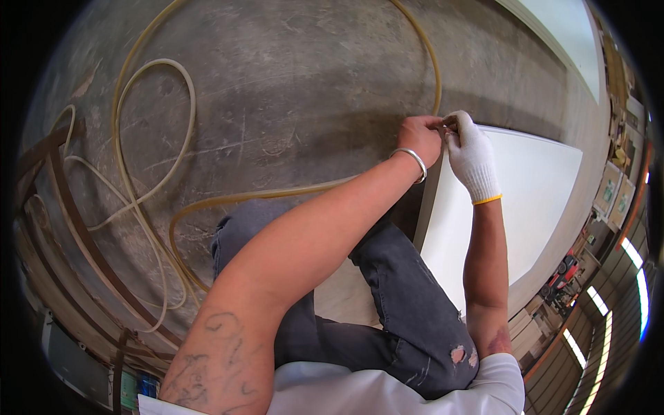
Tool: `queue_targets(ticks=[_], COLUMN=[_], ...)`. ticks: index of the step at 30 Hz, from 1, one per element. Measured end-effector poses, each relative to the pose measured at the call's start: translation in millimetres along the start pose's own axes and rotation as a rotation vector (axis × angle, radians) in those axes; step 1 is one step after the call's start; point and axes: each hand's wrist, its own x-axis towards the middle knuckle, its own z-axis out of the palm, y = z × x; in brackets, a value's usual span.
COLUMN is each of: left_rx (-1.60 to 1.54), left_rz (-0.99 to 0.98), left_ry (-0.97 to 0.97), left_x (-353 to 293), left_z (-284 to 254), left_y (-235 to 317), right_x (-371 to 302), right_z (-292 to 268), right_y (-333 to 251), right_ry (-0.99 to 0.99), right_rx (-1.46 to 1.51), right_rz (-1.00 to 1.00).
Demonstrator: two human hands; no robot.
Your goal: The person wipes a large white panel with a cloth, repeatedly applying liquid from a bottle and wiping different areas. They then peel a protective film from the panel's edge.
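My left hand (419,138), bare and with a silver bangle at the wrist, reaches across to the far left corner of a white panel (519,194). Its fingers are closed in a pinch. Right beside it, my right hand (472,152) wears a white knitted glove with a yellow cuff edge. The gloved fingers are also closed, and their tips meet those of my left hand. Whatever lies between the fingertips is too small and too hidden to name. A yellowish hose (434,72) runs over the floor and passes behind my left hand.
Loops of the hose (194,124) lie on the grey concrete floor (311,83) to the left. At the left edge stands a brown metal frame (76,207). Another white panel (564,31) is at the far right. Shelving with assorted items (612,187) lines the right side.
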Motion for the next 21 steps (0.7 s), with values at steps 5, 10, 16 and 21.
queue_targets(ticks=[5,10,16,21], left_rx=[0.024,0.046,0.034,0.093], left_rz=[0.032,0.017,0.037,0.078], left_ry=[0.014,0.009,0.006,-0.021], left_x=[-4,-3,2,6], left_z=[-1,0,1,-2], left_y=[4,3,-6,-14], right_x=[3,-2,-5,2], right_z=[-3,2,15,5], right_y=[-7,-9,-1,11], right_ry=[-0.028,0.029,0.099,0.294], right_rx=[-0.158,-0.105,-0.081,-0.08], right_rz=[-0.045,-0.057,-0.029,-0.011])
